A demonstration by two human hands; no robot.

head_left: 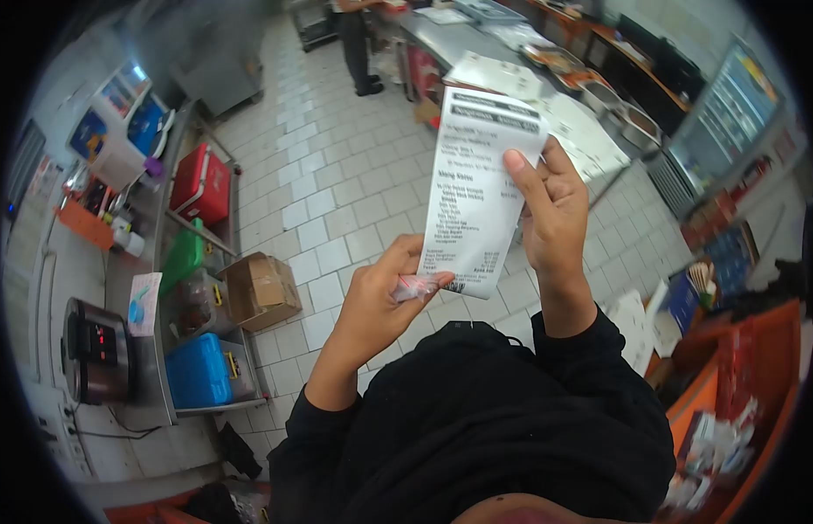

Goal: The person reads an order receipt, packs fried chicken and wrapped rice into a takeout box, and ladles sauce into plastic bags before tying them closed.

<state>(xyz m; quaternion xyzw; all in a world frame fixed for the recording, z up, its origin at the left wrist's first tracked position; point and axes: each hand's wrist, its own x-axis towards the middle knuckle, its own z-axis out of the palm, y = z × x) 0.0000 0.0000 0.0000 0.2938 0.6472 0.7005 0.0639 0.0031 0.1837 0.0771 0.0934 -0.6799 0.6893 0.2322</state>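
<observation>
A long white printed receipt [472,188] is held up in front of my body, its text facing me. My right hand [555,205] pinches its upper right edge, thumb lying on the print and fingers behind. At the lower left corner, my left hand [380,293] grips the same receipt with the thumb across the front. A small crumpled piece of clear and pinkish plastic [413,286] is also tucked in the left hand; what it is I cannot make out.
On the left, a steel shelf table holds a dark cooker [96,349], a red cooler [201,185] and a blue-lidded box [199,371]. An open cardboard box [260,293] sits beside it. Ahead are a steel counter with food trays [638,124], a glass-door fridge [721,113] and a standing person [356,44].
</observation>
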